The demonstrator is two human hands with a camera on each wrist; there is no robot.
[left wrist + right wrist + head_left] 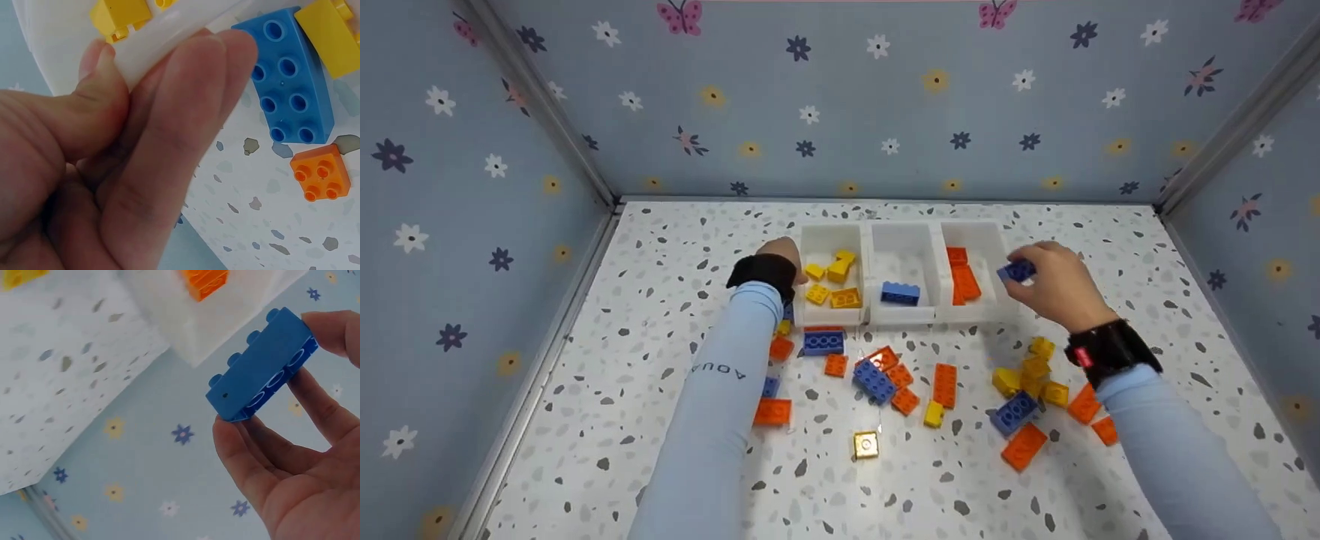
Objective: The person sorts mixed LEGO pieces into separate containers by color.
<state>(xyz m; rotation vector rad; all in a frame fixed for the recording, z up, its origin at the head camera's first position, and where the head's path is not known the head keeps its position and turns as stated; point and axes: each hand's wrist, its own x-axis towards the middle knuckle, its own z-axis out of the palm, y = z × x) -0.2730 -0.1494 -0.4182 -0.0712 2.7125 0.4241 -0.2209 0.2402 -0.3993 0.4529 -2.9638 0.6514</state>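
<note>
My left hand (pixel 784 255) grips the left wall of a white tray with three compartments (pixel 901 315). In the left wrist view the thumb bends over the translucent rim (pixel 163 42), while the fingers lie along the outside. My right hand (pixel 1057 285) holds a blue toy building brick (pixel 259 368) between thumb and fingers, raised near the tray's right end. Several yellow bricks (pixel 838 270) lie in the left compartment, one blue brick (pixel 900 293) in the middle one, and orange bricks (pixel 964 281) in the right one.
Loose orange, blue and yellow bricks lie on the speckled table (pixel 660 247) before the tray, including a blue brick (pixel 874 381) and a yellow cluster (pixel 1033 369). An orange brick (pixel 772 412) is beside the left sleeve. Flower-patterned panels (pixel 840 97) enclose the table.
</note>
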